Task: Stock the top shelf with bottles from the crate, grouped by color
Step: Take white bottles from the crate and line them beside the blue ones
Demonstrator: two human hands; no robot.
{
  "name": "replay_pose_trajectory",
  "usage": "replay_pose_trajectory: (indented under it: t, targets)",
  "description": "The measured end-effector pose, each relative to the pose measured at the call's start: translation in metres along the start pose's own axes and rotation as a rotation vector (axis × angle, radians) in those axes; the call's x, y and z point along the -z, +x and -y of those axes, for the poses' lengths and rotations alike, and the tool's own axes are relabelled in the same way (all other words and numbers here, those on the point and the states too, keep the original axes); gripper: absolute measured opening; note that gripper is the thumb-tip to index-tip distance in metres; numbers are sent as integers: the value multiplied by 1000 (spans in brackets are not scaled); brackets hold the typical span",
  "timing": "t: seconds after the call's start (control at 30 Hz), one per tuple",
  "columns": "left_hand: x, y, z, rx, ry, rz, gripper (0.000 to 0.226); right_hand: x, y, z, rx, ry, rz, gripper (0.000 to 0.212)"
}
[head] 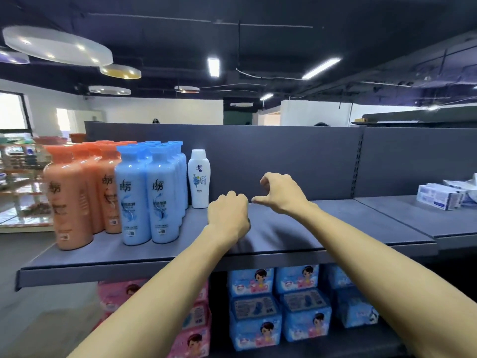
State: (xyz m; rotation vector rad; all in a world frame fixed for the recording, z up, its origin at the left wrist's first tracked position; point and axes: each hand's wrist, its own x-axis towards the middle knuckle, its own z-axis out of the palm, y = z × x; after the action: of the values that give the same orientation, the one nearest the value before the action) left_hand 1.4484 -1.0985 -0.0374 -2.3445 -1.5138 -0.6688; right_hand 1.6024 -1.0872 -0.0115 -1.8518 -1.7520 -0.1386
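White, one lone bottle (198,178) stood on the top shelf (335,223) beside the blue bottles (149,192). Left hand (228,218) fisted, right hand (282,193) loosely cupped, both empty. I reckoned further white ones belonged snug against it. No crate in sight.

A shop: stocked retail shelf (335,220), packaged goods (304,301) below.
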Motion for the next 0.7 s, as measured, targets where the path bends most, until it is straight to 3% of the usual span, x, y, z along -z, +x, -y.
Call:
replay_pose_trajectory:
  t: [0.43, 0.7]
  targets:
    - [27, -19, -78, -159, -100, -32, 16, 91, -79, -44, -69, -177, -63, 48]
    - [-11, -55, -117, -291, -220, -53, 18, 95, -128, -81, -104, -216, -6, 46]
